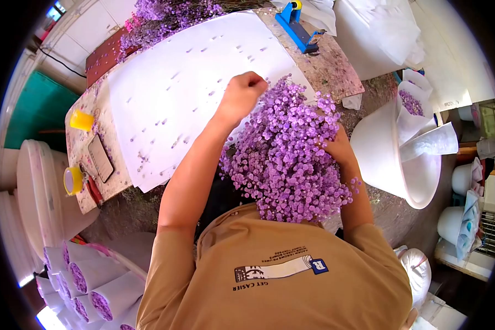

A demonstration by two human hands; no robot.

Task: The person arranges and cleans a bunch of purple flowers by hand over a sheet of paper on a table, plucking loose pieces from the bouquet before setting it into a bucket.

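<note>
A full bunch of purple baby's breath point(291, 157) is held against my chest, blossoms facing up. My right hand point(338, 146) is closed around the bunch's right side, its fingers partly covered by blossoms. Beside the top of the bunch, my left hand point(245, 94) hovers over the white paper sheet point(165, 82) with its fingers curled together. Whatever those fingertips hold, if anything, is too small to make out. Loose purple petals are scattered across the paper. The stems of the bunch are hidden from view.
A blue tape dispenser point(298, 27) stands at the table's back right. Yellow tape rolls point(81, 120), a phone point(100, 158) and red-handled cutters point(93, 191) lie on the left. More purple flowers point(168, 16) are behind. A white tub point(368, 137) stands right; paper-wrapped bunches point(102, 305) lie lower left.
</note>
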